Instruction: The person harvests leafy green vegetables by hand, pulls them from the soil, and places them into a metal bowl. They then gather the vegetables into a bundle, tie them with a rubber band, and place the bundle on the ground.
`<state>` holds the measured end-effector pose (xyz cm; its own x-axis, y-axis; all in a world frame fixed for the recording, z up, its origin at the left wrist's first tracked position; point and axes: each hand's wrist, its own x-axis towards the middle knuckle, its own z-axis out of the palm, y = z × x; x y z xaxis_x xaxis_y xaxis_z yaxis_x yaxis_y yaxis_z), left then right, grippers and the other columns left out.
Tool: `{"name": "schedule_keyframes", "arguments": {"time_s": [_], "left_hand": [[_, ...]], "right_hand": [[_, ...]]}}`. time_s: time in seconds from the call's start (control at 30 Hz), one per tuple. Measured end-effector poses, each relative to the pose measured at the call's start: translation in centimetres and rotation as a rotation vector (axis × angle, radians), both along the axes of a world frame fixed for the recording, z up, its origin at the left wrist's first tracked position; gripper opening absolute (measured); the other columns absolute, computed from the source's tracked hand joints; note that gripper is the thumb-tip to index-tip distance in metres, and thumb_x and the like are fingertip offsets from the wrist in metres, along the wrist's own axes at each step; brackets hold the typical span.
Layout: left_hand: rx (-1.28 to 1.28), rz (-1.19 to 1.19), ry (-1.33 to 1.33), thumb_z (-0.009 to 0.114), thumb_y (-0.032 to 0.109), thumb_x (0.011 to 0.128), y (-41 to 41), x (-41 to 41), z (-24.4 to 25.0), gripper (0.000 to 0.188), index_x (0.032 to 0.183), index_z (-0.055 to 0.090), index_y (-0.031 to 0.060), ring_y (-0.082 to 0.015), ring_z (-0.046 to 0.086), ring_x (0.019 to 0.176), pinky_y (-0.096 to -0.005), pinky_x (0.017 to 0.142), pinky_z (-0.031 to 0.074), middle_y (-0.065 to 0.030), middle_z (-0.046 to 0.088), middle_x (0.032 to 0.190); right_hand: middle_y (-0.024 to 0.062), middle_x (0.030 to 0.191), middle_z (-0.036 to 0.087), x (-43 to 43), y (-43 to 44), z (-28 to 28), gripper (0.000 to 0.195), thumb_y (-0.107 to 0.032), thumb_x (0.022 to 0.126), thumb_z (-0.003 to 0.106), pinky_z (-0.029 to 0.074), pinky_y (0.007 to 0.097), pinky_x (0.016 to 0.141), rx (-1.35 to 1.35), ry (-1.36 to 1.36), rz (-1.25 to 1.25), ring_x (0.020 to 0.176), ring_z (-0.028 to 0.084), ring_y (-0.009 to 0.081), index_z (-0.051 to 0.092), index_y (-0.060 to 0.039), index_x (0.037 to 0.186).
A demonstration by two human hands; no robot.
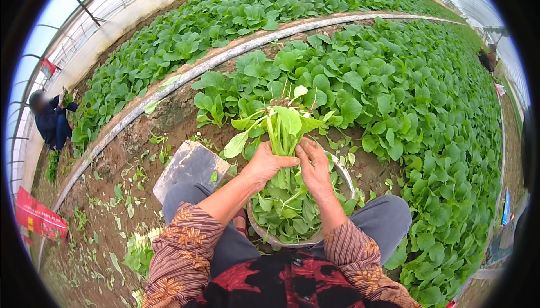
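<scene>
A bunch of leafy greens (282,133) is gripped in my left hand (265,162), roots pointing away from me and leaves hanging down. Soil clings to some of the roots. My right hand (314,169) touches the bunch from the other side, its thumb and fingertips pinching at the stems or leaves; exactly what they pinch is hard to tell. Below both hands, between my knees, sits a round basin (280,242) filled with loose green leaves (291,217). My forearms and the bunch hide part of its rim.
Dense rows of greens (430,131) grow ahead and right. A pale hose (202,67) curves across the soil. A flat board (190,169) lies by my left knee, tied bunches (141,247) behind it. One person (50,116) crouches far left; another (489,58) is far right.
</scene>
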<state>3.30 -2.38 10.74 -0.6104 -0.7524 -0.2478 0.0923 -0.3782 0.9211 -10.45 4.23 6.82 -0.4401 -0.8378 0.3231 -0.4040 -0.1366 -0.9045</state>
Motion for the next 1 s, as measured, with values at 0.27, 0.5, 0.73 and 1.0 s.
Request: {"name": "schedule_keyframes", "arguments": {"time_s": [0.27,0.5,0.73,1.0], "left_hand": [[-1.123,0.261,-0.808,0.077,0.021,0.072,-1.5,1.3,0.4,0.042,0.111,0.065,0.0124,-0.0368,0.064,0.089,-0.0443,0.077,0.051,-0.0133,0.067,0.091],[-1.844,0.317,-0.900,0.064,0.014,0.069,-3.3,1.8,0.4,0.018,0.085,0.055,0.0105,-0.0245,0.055,0.072,-0.0367,0.072,0.041,-0.0049,0.054,0.075],[-1.980,0.254,-1.000,0.062,0.010,0.071,-2.8,2.7,0.1,0.015,0.086,0.058,0.0091,-0.0226,0.054,0.073,-0.0365,0.076,0.043,-0.0041,0.053,0.076],[-2.075,0.319,-1.133,0.063,0.013,0.074,-3.4,4.8,-0.1,0.018,0.091,0.061,0.0075,-0.0210,0.053,0.075,-0.0383,0.084,0.045,-0.0040,0.053,0.078]], "right_hand": [[0.0156,0.104,0.067,0.1,1.1,2.2,0.071,-0.070,0.088,0.053,0.052,0.0377,0.065,-0.018,-1.553,0.481,0.082,0.066,0.0259,0.058,-0.0098,0.126],[0.0070,0.088,0.065,-1.6,0.4,2.7,0.068,-0.071,0.084,0.058,0.037,0.0259,0.045,0.169,-1.626,0.372,0.054,0.053,0.0167,0.058,-0.0110,0.117],[0.0004,0.067,0.052,-2.2,0.6,1.3,0.013,-0.018,0.095,0.063,0.024,0.0200,0.037,0.029,-1.390,0.154,0.042,0.033,0.0063,0.055,-0.0098,0.088],[0.0007,0.063,0.049,-7.2,0.8,-3.8,0.039,-0.042,0.094,0.062,0.036,0.0252,0.048,0.145,-0.730,0.006,0.051,0.043,0.0103,0.059,-0.0037,0.088]]}}
